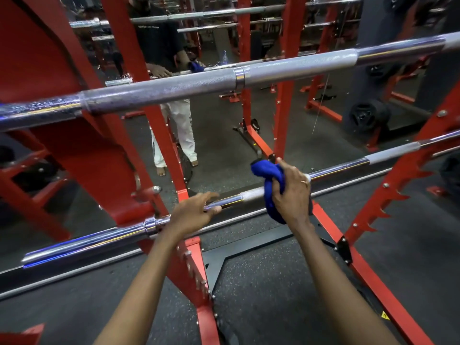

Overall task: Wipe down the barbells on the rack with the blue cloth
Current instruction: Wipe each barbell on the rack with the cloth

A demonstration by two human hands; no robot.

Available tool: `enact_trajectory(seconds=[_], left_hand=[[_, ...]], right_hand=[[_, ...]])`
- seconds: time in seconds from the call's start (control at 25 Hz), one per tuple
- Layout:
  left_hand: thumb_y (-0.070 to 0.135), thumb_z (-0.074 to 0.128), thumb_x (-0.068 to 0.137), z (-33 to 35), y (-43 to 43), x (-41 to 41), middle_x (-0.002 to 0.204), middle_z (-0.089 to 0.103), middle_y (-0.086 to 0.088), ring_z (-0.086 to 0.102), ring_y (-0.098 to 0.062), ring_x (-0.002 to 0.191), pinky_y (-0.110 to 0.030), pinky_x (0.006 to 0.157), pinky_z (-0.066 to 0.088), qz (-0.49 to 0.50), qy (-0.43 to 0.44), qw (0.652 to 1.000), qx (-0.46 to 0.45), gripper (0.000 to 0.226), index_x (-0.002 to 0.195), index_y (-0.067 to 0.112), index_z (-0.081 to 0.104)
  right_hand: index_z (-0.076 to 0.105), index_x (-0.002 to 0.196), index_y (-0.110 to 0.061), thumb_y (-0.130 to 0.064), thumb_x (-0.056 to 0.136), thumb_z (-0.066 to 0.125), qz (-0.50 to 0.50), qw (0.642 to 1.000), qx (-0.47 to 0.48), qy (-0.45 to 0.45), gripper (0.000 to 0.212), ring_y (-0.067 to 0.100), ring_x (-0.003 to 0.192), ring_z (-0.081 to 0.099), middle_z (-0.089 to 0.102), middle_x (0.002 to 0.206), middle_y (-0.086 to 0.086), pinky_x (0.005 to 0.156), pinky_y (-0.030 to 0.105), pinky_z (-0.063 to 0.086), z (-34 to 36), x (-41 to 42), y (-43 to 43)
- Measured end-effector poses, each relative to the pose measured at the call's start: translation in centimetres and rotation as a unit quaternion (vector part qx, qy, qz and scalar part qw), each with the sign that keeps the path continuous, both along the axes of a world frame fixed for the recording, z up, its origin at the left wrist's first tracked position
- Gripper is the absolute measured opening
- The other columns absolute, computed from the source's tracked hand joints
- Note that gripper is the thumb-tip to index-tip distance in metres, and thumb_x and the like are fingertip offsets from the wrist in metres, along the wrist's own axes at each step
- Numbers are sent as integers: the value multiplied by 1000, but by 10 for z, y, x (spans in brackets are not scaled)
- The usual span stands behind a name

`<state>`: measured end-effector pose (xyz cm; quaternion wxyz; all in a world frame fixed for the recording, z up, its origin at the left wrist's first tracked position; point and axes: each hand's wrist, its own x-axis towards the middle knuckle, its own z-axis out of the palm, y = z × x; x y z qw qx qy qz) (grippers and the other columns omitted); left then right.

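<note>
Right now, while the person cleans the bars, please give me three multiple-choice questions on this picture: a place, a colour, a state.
1. Where is the cloth? A. in a bucket B. on the lower bar C. on a bench
2. What colour is the rack? A. red B. yellow C. green
3. What does the left hand do? A. holds a bottle B. hangs down C. rests on the lower bar
Answers: B, the right hand grips it against that bar; A, its posts are red; C, its fingers lie on the steel.
</note>
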<state>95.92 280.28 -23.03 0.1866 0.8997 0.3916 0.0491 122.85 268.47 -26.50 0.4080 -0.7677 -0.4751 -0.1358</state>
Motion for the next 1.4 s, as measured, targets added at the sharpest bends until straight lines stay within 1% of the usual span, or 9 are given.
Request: enact_trajectory(seconds=[0.08,0.16,0.4,0.72,0.92,1.04,1.12,1.24,1.4], left_hand=[[45,48,101,-32,-36,-9,136,58,3,55,-22,122,-41,100,40,17,-40,974,220,51,150,32,45],[41,47,99,-50,-57,-10,146,49,0,45,-25,134,-44,110,28,24,-62,956,285,59,155,25,38],[43,46,98,-56,-58,-3,142,52,-1,44,-26,132,-45,113,24,67,-91,950,293,56,151,24,45],[52,35,100,-49,-61,6,133,57,1,48,-26,125,-49,113,25,119,-82,957,251,52,143,29,51],[55,29,100,-38,-62,46,144,56,-2,46,-30,137,-56,111,27,121,-54,967,218,55,144,32,52],[47,39,100,-42,-61,53,141,59,1,50,-28,133,-52,105,30,110,-54,960,250,48,145,36,51],[45,41,100,-44,-61,51,137,61,2,53,-28,128,-51,103,30,114,-60,957,259,46,144,37,52],[46,38,101,-43,-61,53,131,63,2,56,-27,120,-50,99,31,123,-55,955,264,44,141,37,56],[47,37,101,-43,-61,54,129,64,3,56,-25,114,-48,97,30,127,-51,955,264,44,140,38,56]], right_hand=[[59,132,-27,-26,90,54,-60,996,36,51,42,28,129,53,58,138,0,111,47,37,3,6,2],[67,121,-29,-34,90,52,-65,997,29,41,35,31,131,52,60,137,0,113,48,34,2,-5,6],[60,140,-35,-49,101,54,137,984,-3,-116,42,28,141,44,53,149,-5,118,50,30,-17,-69,4],[73,117,-24,-40,97,53,-81,993,63,55,33,31,123,60,71,125,-1,110,52,41,-7,37,5],[61,139,-30,-45,103,51,112,988,16,-102,40,25,144,42,55,147,-6,120,50,28,-21,-30,0],[56,144,-22,-35,105,51,1,993,116,15,42,26,148,36,47,155,0,122,49,29,-35,4,-4],[47,151,-13,-36,108,46,-85,938,220,255,49,23,153,29,35,163,4,124,47,29,-29,8,0],[43,150,2,-29,110,41,-143,816,322,458,51,25,149,35,36,162,15,123,35,29,-9,-2,17],[60,110,-18,-32,111,34,-123,544,376,740,29,25,106,68,66,115,8,90,29,46,9,-7,22]])
